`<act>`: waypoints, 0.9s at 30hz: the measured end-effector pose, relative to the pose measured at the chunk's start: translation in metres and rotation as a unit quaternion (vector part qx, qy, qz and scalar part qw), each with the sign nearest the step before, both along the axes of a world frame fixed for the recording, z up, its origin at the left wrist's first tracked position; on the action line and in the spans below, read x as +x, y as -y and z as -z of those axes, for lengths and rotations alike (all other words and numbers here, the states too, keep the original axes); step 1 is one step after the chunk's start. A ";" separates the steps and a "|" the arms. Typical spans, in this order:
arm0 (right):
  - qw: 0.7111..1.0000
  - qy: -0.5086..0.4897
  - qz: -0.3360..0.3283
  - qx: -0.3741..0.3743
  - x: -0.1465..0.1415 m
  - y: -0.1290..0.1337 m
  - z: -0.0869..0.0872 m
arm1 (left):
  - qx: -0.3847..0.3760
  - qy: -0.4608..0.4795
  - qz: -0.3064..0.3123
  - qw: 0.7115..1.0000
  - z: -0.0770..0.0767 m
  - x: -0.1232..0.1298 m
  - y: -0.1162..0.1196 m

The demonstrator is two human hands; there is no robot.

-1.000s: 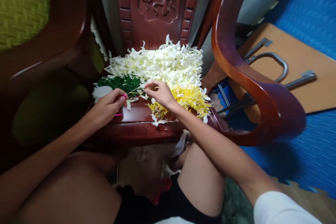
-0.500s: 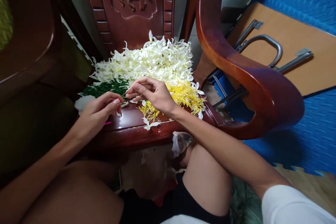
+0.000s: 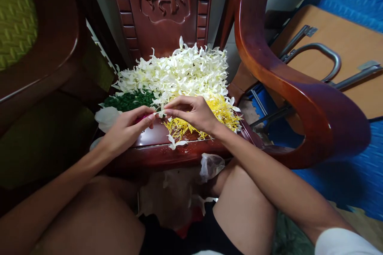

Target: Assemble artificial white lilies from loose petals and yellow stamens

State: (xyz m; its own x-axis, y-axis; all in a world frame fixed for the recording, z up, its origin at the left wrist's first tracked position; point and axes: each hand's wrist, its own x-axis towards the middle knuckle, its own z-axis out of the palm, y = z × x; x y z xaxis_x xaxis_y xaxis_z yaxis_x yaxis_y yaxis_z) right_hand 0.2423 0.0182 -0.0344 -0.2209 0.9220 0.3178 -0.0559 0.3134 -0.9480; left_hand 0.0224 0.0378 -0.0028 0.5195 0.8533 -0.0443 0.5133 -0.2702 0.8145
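Pinching a thin pale piece [image 3: 159, 112] from either end, the left hand [image 3: 130, 125] and right hand [image 3: 197, 113] nearly meet just in front of the heap of white flowers [image 3: 182, 69], as the head view has it. From where I stand I can't tell whether that piece is thread or stem; something pink [image 3: 140, 119] shows inside the left hand, too covered to name. In front of the heap's left part lie green bits [image 3: 134, 100]; in front of its right part spread yellow strands [image 3: 224, 109], the right hand partly over them. What worries me is the tiny hold: too hard a tug might snap the piece, and a slack pinch could lose it among similar pale flowers. If the right hand dipped, it might sweep strands off the chair seat [image 3: 149, 138], along with the loose flower [image 3: 176, 142] at its front edge, well before the heap.
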 end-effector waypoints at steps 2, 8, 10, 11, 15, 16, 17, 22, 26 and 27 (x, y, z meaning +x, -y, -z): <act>1.000 0.010 -0.027 0.008 0.001 0.001 0.001 | -0.013 0.008 0.012 1.000 -0.002 0.004 0.004; 0.990 -0.123 -0.056 -0.038 -0.018 0.009 0.001 | -0.084 0.133 0.083 0.984 -0.002 0.011 0.014; 0.991 -0.126 -0.044 -0.029 -0.020 0.010 -0.002 | -0.106 0.154 0.063 0.980 -0.002 0.011 0.014; 0.993 -0.118 -0.024 -0.022 -0.019 0.010 -0.005 | -0.109 0.154 0.044 0.981 -0.003 0.010 0.014; 0.993 -0.101 0.061 -0.013 -0.005 0.007 -0.013 | -0.081 0.127 0.000 0.989 -0.007 0.007 0.014; 0.992 -0.102 0.067 -0.014 -0.002 0.007 -0.015 | -0.074 0.115 0.000 0.991 -0.008 0.007 0.013; 0.993 -0.100 0.066 -0.015 0.002 0.006 -0.016 | -0.069 0.103 0.002 0.992 -0.009 0.007 0.013; 0.997 -0.072 0.038 -0.008 0.007 0.005 -0.015 | -0.055 0.064 0.013 0.996 -0.012 0.009 0.013; 0.999 -0.035 0.002 -0.005 0.005 0.005 -0.013 | -0.066 0.060 0.007 0.996 -0.013 0.009 0.014; 0.999 -0.035 -0.002 -0.005 0.004 0.005 -0.012 | -0.072 0.062 0.009 0.995 -0.012 0.009 0.014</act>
